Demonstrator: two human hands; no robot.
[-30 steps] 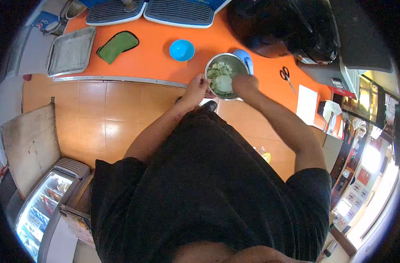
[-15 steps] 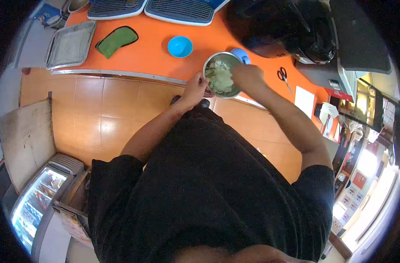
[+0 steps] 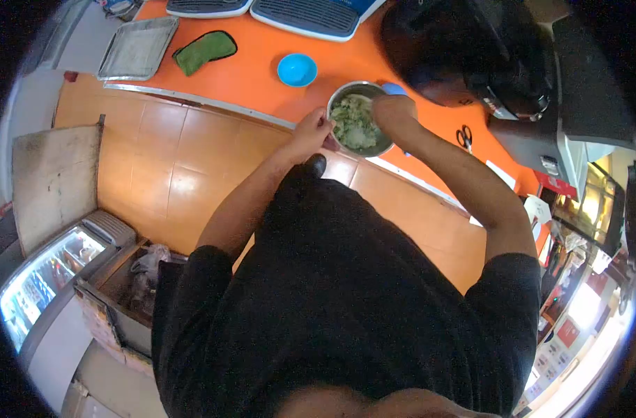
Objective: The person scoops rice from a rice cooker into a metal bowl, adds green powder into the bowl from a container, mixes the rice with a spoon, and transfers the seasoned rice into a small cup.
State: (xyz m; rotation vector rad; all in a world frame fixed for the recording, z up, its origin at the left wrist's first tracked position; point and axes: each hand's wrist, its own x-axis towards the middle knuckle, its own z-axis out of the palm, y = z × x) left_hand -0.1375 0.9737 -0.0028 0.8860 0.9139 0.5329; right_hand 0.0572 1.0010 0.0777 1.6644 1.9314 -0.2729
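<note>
A round metal bowl [image 3: 383, 145] stands at the front edge of the orange counter, holding a lumpy pale and green food mixture [image 3: 355, 124]. My left hand [image 3: 311, 134] grips the bowl's left rim, thumb near the top edge. Over the right side of the bowl, my right hand [image 3: 396, 117] is closed in a fist; whatever it holds is hidden by the fingers. Just behind the bowl a blue object [image 3: 394, 89] shows partly, mostly covered. A small bright blue bowl [image 3: 297, 70] sits farther back to the left.
On the orange counter [image 3: 255, 87] lie a green cloth [image 3: 205, 53], a metal tray [image 3: 138, 50] and black scissors [image 3: 464, 138]. A large black appliance [image 3: 436, 52] stands at back right. Blue-and-white trays [image 3: 307, 19] are at the back. A lit glass-front fridge [image 3: 46, 279] is lower left.
My right hand has shifted slightly over the bowl, and the mixture looks greener and more stirred, with less of the pale mass on top. The whole view has turned a little. My left hand keeps its grip.
</note>
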